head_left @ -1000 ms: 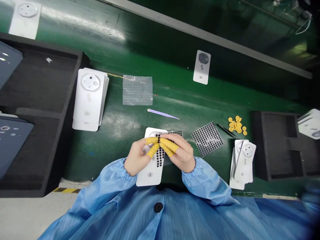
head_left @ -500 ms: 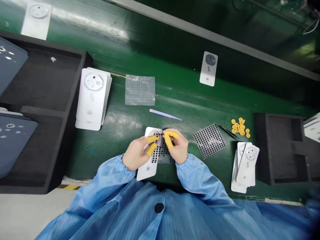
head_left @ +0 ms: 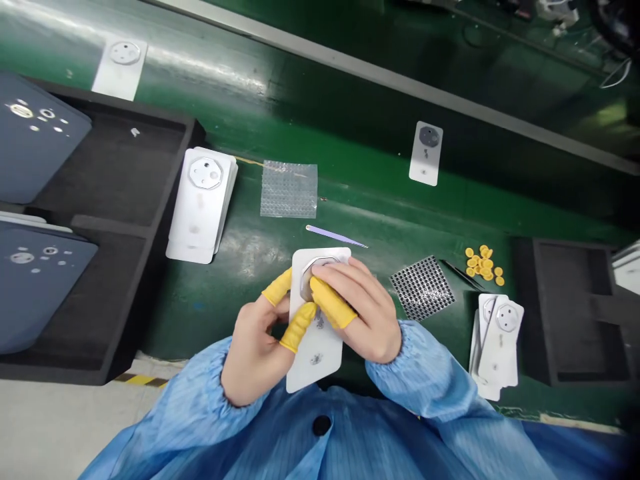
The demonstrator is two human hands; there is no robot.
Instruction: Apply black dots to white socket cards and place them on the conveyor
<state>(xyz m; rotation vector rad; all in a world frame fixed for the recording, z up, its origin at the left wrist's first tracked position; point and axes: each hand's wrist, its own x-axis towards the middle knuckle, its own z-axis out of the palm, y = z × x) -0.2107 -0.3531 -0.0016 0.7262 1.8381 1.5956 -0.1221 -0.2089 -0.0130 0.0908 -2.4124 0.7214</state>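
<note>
A white phone back cover (head_left: 316, 363) with an octagonal camera ring is lifted toward me. My left hand (head_left: 265, 340) grips its left edge, with a yellow-cotted thumb on the front and another yellow-cotted finger at the edge. My right hand (head_left: 363, 307) is closed over the upper right part of the cover. Its yellow-cotted fingertip presses at the camera ring, and the other fingers lie across the ring and hide much of it. Whether a small part sits under that fingertip, I cannot tell. Purple tweezers (head_left: 336, 235) lie just beyond the cover.
Stacks of white covers stand left (head_left: 197, 220) and right (head_left: 500, 347). A sheet of black dots (head_left: 423, 288), black tweezers (head_left: 463, 275), yellow finger cots (head_left: 483, 263) and bubble wrap (head_left: 289, 190) lie on the green table. Black trays (head_left: 125, 240) (head_left: 545, 313) flank both sides.
The cover has been raised off the table toward me. My right hand has moved from the dotted sheet onto the camera ring; that sheet no longer shows. My left hand has shifted to the cover's edge.
</note>
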